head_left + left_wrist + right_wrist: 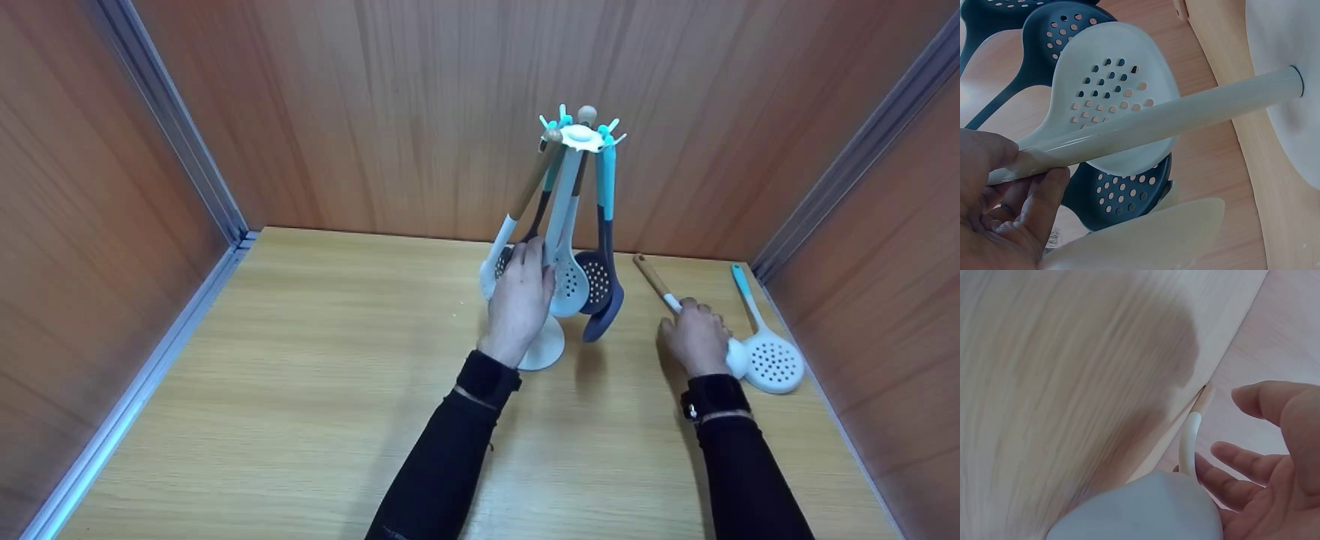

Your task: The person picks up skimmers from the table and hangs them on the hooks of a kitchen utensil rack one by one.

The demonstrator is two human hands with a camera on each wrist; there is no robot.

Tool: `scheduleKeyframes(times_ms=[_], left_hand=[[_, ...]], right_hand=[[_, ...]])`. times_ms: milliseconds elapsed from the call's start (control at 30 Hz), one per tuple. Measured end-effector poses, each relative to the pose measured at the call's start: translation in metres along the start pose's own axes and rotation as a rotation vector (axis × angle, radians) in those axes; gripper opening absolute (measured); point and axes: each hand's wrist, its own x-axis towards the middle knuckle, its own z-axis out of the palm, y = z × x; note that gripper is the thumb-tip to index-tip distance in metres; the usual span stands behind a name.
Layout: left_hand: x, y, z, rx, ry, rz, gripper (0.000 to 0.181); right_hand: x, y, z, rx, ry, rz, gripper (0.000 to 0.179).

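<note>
My left hand [519, 300] grips the white pole [1157, 126] of an upright utensil stand, thumb on one side and fingers on the other. From the stand's top [581, 136] hang a white slotted turner [1112, 67], a dark skimmer [598, 283], a dark ladle [604, 319] and other utensils. My right hand [697, 339] is over a white utensil with a wooden handle [651, 274] and a rounded head [1145, 509], lying on the table. In the right wrist view the thumb stands well apart from its white neck [1186, 444], while the fingertips are right beside it.
A white skimmer [775, 363] with a turquoise handle lies at the far right, beside the right wall [877, 322]. The stand's round white base [544, 348] rests on the wooden table [300, 375]. A wooden panel [375, 120] closes off the back.
</note>
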Motion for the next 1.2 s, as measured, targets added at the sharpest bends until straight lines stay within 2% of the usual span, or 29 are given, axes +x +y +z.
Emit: scheduleKeyframes(times_ms=[267,500,533,667,733,767,833,900,933,967,1133,1167,1200], left_hand=[[-0.001,0.001,-0.001,-0.015,-0.01,-0.016,0.046],[-0.002,0.001,-0.001,-0.013,-0.009,-0.013,0.047],[-0.002,0.001,-0.001,-0.014,-0.01,-0.015,0.047],[-0.002,0.001,-0.002,-0.022,-0.012,-0.018,0.047],[-0.002,0.001,-0.002,-0.023,-0.008,-0.015,0.047],[-0.002,0.001,-0.002,-0.022,-0.005,-0.012,0.046],[-0.002,0.001,-0.002,-0.015,0.007,0.001,0.046],[-0.002,0.001,-0.001,-0.006,0.023,0.014,0.046],[-0.002,0.0,0.0,-0.002,0.031,0.02,0.046],[-0.002,0.0,0.0,0.002,0.038,0.027,0.046],[-0.002,0.0,0.0,0.002,0.036,0.022,0.046],[-0.002,0.0,0.0,0.0,0.029,0.017,0.046],[-0.001,0.001,0.0,-0.004,0.021,0.009,0.047]], right_hand=[[0.0,-0.001,0.003,0.018,-0.017,-0.004,0.05],[0.001,-0.002,0.005,0.021,-0.016,-0.005,0.04],[0.007,0.009,0.014,0.026,-0.006,-0.015,0.038],[0.007,0.007,0.014,0.022,-0.033,-0.012,0.035],[0.006,0.006,0.012,0.026,-0.045,-0.019,0.034],[0.0,-0.006,0.003,0.018,-0.065,-0.011,0.035],[-0.001,-0.007,0.003,0.017,-0.065,-0.028,0.034],[0.0,-0.007,0.004,0.011,-0.065,-0.039,0.033],[0.005,0.006,0.013,0.024,-0.049,-0.064,0.032],[0.006,0.006,0.013,0.02,-0.056,-0.064,0.032],[0.004,0.001,0.012,0.015,-0.068,-0.064,0.027],[-0.002,-0.013,0.003,-0.001,-0.087,-0.043,0.027],[-0.003,-0.013,0.002,-0.002,-0.085,-0.047,0.025]])
